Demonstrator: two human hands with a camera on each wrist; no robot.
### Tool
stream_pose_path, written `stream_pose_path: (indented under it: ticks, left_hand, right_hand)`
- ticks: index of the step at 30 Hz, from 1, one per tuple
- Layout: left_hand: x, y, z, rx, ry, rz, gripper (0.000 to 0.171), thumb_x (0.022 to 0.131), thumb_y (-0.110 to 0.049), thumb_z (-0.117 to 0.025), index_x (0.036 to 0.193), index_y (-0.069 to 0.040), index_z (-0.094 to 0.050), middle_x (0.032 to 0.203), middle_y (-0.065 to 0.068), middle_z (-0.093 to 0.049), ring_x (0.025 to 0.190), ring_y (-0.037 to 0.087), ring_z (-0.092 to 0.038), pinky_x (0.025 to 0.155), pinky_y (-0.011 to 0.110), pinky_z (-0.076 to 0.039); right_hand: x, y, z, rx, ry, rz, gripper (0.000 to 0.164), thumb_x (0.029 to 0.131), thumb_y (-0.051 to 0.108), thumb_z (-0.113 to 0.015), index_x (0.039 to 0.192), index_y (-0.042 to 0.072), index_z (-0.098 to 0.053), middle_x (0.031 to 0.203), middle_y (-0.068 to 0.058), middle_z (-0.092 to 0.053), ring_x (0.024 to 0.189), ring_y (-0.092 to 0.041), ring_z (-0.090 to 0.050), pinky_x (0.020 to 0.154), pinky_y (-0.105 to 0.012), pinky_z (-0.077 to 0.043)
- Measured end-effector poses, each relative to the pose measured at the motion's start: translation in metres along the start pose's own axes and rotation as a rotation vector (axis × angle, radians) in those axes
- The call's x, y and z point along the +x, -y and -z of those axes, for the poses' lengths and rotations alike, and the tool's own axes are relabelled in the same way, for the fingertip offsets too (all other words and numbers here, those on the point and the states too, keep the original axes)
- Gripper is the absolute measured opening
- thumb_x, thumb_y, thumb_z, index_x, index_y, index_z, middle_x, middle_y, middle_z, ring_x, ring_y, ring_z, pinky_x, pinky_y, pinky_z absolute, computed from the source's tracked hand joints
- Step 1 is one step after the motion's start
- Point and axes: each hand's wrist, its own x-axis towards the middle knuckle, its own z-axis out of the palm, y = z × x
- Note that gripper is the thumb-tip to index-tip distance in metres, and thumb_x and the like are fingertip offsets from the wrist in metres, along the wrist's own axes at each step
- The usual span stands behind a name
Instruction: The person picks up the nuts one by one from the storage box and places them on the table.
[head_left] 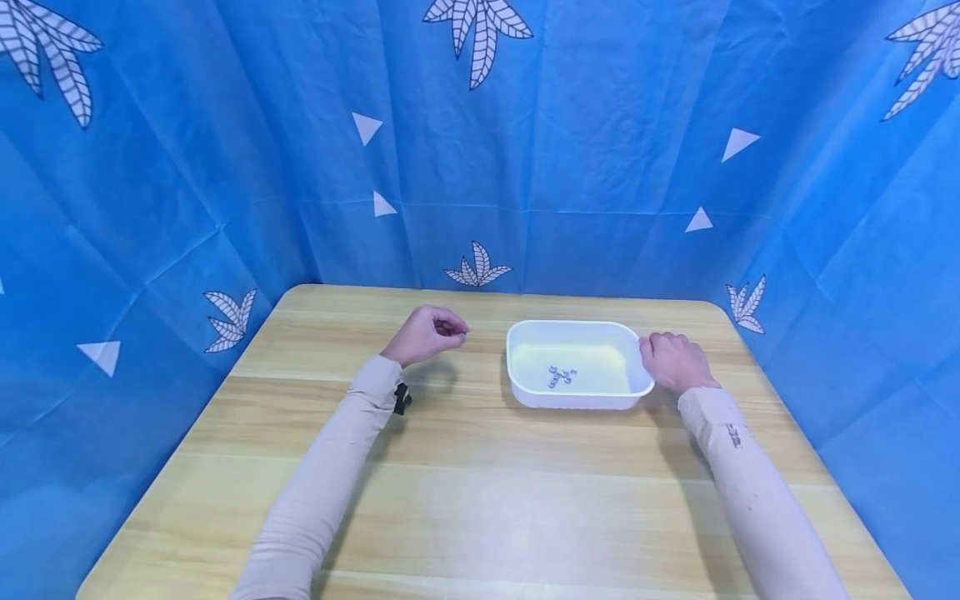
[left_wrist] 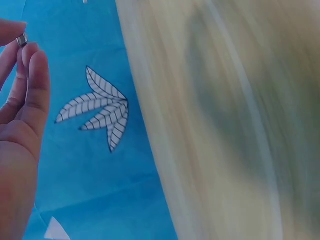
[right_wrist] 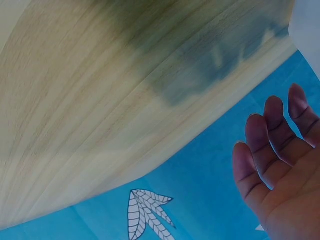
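A small silvery metal nut [left_wrist: 22, 40] sits between the thumb and fingertips of my left hand [head_left: 427, 335], which pinches it above the table to the left of a white plastic basin [head_left: 577, 400]. Several similar nuts [head_left: 561, 377] lie loose in a cluster on the basin's floor, left of its middle. My right hand [head_left: 675, 360] holds the basin's right rim at the thumb side. In the right wrist view its other fingers [right_wrist: 257, 135] curve loosely outside the basin wall [right_wrist: 307, 37], and the thumb is out of sight.
The light wood-grain table [head_left: 480, 508] has rounded far corners. Blue cloth [head_left: 600, 150] with white leaf and triangle prints hangs behind it and along both sides. A black band [head_left: 402, 398] shows at the left wrist.
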Motion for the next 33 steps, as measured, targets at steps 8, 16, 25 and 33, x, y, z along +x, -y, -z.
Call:
stream_pose_path:
  ticks: [8, 16, 25, 33]
  left_hand:
    - [-0.007, 0.019, 0.012, 0.028, -0.014, 0.072, 0.026, 0.088, -0.009, -0.077, 0.112, 0.001, -0.076, 0.108, 0.014, -0.077, 0.093, 0.020, -0.071, 0.086, 0.027, -0.060]
    - [-0.015, 0.035, 0.019, 0.060, -0.003, 0.111, 0.028, 0.089, -0.009, -0.076, 0.115, 0.001, -0.075, 0.109, 0.015, -0.077, 0.093, 0.020, -0.070, 0.084, 0.025, -0.059]
    - [-0.022, 0.049, 0.020, 0.110, 0.014, 0.168, 0.025, 0.089, -0.008, -0.075, 0.113, -0.001, -0.075, 0.106, 0.013, -0.076, 0.092, 0.021, -0.069, 0.084, 0.028, -0.059]
    - [-0.020, 0.065, 0.015, 0.187, 0.049, 0.161, 0.021, 0.089, -0.007, -0.075, 0.109, -0.002, -0.077, 0.101, 0.012, -0.077, 0.088, 0.018, -0.069, 0.080, 0.027, -0.059]
  right_hand:
    - [0.000, -0.001, -0.001, 0.002, -0.012, 0.003, 0.055, 0.110, 0.033, -0.028, 0.116, -0.006, -0.066, 0.115, -0.031, -0.068, 0.107, -0.053, -0.063, 0.089, -0.067, -0.051]
    - [0.000, -0.001, -0.002, 0.002, -0.013, 0.005, 0.056, 0.111, 0.033, -0.027, 0.118, -0.006, -0.066, 0.117, -0.031, -0.068, 0.109, -0.054, -0.063, 0.091, -0.068, -0.050]
    - [0.000, -0.001, -0.003, 0.012, -0.017, -0.003, 0.055, 0.110, 0.033, -0.028, 0.118, -0.006, -0.066, 0.116, -0.031, -0.068, 0.109, -0.053, -0.063, 0.091, -0.068, -0.050]
    - [0.001, -0.001, -0.003, 0.018, -0.015, -0.002, 0.056, 0.110, 0.033, -0.027, 0.117, -0.007, -0.066, 0.116, -0.032, -0.068, 0.108, -0.055, -0.063, 0.091, -0.069, -0.050]
